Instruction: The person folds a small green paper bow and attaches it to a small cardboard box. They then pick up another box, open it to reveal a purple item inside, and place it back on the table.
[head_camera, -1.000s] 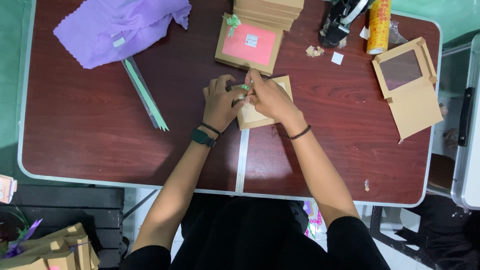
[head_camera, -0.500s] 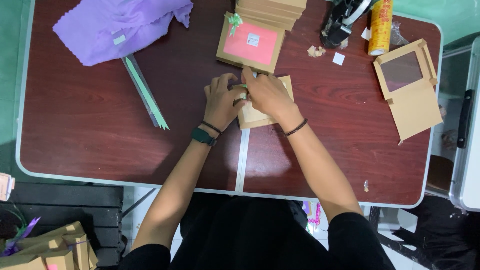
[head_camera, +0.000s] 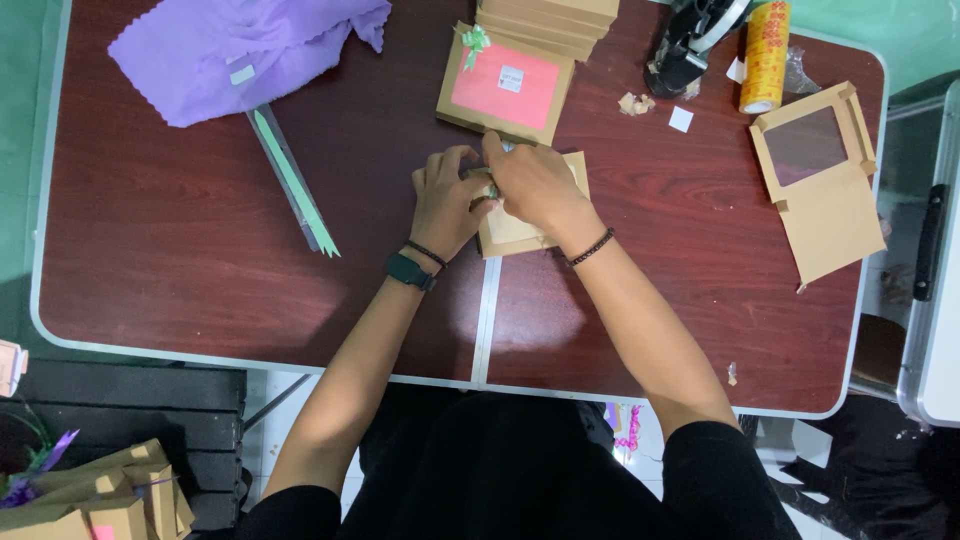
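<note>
- The person's left hand (head_camera: 447, 200) and right hand (head_camera: 533, 185) meet over a flat tan cardboard box (head_camera: 520, 225) lying near the middle of the dark red wooden folding table (head_camera: 200, 250)
- Both hands press onto the box's upper left corner; the left hand's fingers are curled together there and the right hand's fingers are bent down beside them, and a small green bit, perhaps ribbon, shows between the two, though it cannot be told which hand pinches it
- The flat box shows mostly at 5 o'clock from the fingertips, under the right palm and wrist, so the right hand covers more of it while the left hand touches only its left edge
- Its long axis runs roughly 12 to 6 o'clock, tilted a little
- Just beyond the hands at 12 o'clock lies a finished brown box with a pink window and a small green bow (head_camera: 505, 85), nearly touching the right fingertips, with a stack of tan boxes (head_camera: 545, 18) behind it
- At 10 o'clock a strip of green ribbon (head_camera: 295, 185) lies slantwise, and a crumpled purple cloth (head_camera: 240, 45) sits well apart beyond it
- At 2 o'clock stand a black tape dispenser (head_camera: 685, 45) and a yellow tape roll (head_camera: 765, 55); at 3 o'clock an unfolded brown windowed box blank (head_camera: 825, 185) lies flat
</note>
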